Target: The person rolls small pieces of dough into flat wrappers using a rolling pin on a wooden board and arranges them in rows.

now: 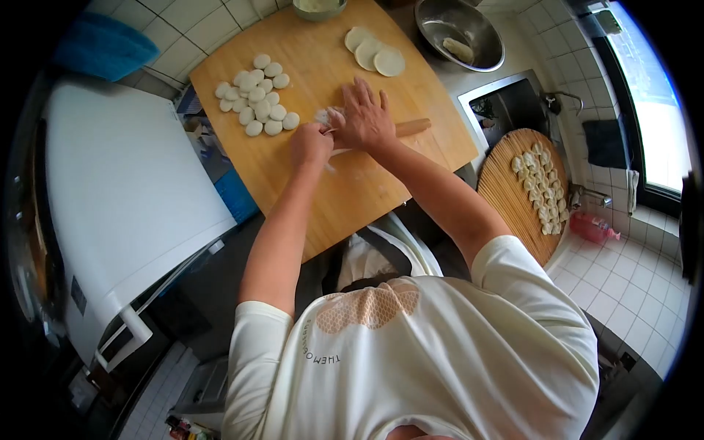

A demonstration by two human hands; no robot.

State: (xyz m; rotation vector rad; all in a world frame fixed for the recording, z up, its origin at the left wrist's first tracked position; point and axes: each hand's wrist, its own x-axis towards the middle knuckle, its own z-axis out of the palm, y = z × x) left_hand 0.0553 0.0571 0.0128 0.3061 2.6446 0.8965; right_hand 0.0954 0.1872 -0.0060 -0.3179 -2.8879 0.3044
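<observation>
My right hand (364,117) lies flat, fingers stretched forward, over a wooden rolling pin (414,127) on the wooden board (411,172). The pin's right end sticks out past the palm. Close on its left, my left hand (312,142) is closed in a pinch at the edge of a dough wrapper (339,152), mostly hidden by the hands. White flour (323,116) dusts the wood around them. Several small flattened dough pieces (262,110) lie at the board's left. A few rolled round wrappers (389,61) overlap at its far right.
A bowl (320,9) of flour stands at the board's far edge. Beyond its right side are a steel bowl (493,55) with a lump of dough, a sink (506,103), and a round slatted tray (506,172) of dumplings. A white appliance (132,169) stands left.
</observation>
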